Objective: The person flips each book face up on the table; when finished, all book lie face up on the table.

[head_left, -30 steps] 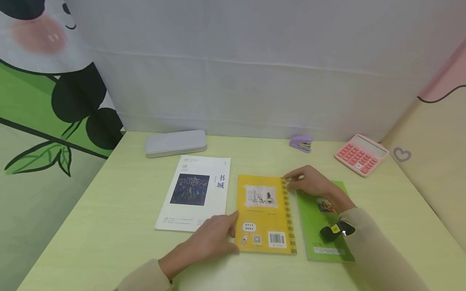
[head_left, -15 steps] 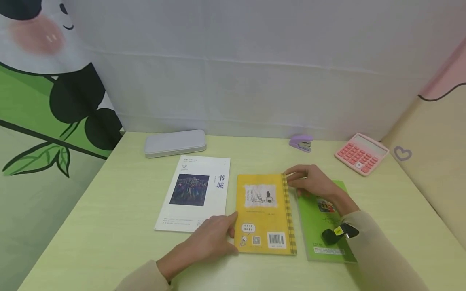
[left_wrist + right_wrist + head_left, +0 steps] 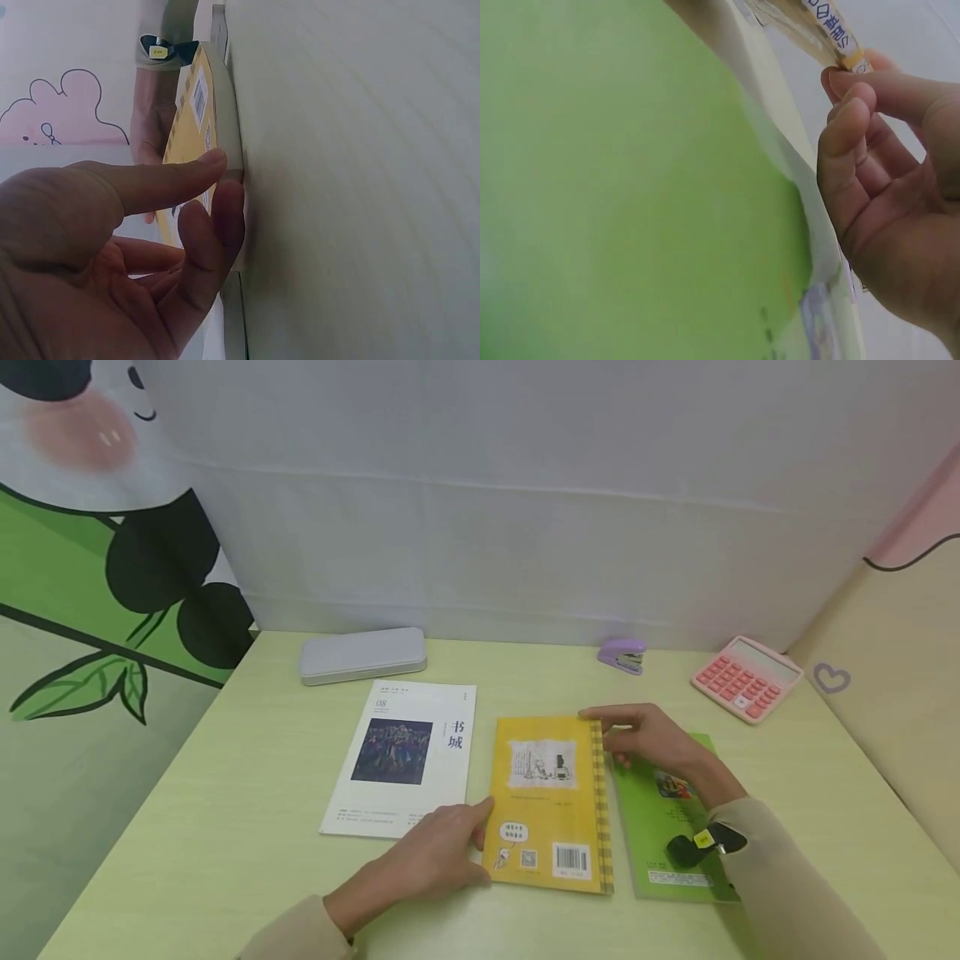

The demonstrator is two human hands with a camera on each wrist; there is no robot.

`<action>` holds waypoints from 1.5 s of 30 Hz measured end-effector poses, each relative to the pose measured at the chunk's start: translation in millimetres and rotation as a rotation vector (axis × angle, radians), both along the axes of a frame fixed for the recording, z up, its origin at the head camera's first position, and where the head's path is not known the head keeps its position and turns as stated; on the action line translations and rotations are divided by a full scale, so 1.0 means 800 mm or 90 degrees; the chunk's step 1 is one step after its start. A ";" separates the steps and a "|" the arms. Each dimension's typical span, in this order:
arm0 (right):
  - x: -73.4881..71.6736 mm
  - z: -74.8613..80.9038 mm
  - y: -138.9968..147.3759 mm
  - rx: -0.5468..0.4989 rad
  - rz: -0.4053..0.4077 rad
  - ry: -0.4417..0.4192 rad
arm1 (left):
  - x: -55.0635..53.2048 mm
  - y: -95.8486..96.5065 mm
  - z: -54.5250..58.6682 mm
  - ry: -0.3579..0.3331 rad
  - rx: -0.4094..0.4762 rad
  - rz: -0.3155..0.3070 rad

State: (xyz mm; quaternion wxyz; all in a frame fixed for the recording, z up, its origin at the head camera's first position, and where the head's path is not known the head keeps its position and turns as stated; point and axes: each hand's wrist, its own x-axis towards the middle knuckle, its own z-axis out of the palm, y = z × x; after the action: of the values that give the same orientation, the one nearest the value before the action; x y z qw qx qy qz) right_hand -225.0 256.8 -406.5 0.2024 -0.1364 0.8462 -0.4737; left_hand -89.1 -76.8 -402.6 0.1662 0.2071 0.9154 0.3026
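Right hand (image 3: 648, 739) pinches the far spine corner of the yellow book (image 3: 543, 814); left hand (image 3: 442, 852) clasps its left edge, contact underneath partly hidden. Situated between white magazine (image 3: 397, 760) and green book (image 3: 660, 827), it should prove light, flexible, firmest at the spine.

On the pale bench (image 3: 217, 793), at back: grey case (image 3: 363, 657), purple stapler (image 3: 621, 654), pink calculator (image 3: 746, 679); nearer: white magazine (image 3: 390, 752) left, green book (image 3: 652, 839) right, yellow book (image 3: 542, 818) between, whether fully flat unclear.
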 end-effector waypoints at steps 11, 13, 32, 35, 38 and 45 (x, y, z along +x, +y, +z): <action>0.004 0.008 0.014 -0.006 0.011 -0.027 | 0.002 -0.003 0.002 -0.001 -0.023 -0.009; 0.004 0.011 0.017 -0.010 0.011 -0.029 | 0.004 -0.003 0.002 -0.008 -0.035 -0.004; 0.003 0.017 0.018 -0.070 0.000 0.020 | 0.013 0.000 0.004 0.033 -0.071 0.056; 0.003 0.018 0.018 -0.074 -0.008 0.024 | 0.013 -0.002 0.006 0.053 -0.065 0.051; 0.002 0.019 0.017 -0.082 -0.018 0.025 | 0.012 -0.007 0.009 0.069 -0.044 0.050; 0.002 0.028 0.015 -0.106 -0.022 0.075 | 0.012 -0.022 0.017 0.050 0.043 0.083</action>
State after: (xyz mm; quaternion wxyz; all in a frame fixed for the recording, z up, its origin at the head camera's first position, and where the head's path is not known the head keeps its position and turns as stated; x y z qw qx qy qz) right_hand -223.3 268.5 -384.4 0.1321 -0.1655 0.8163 -0.5373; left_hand -79.6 -94.0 -389.0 0.1030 0.1643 0.9221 0.3347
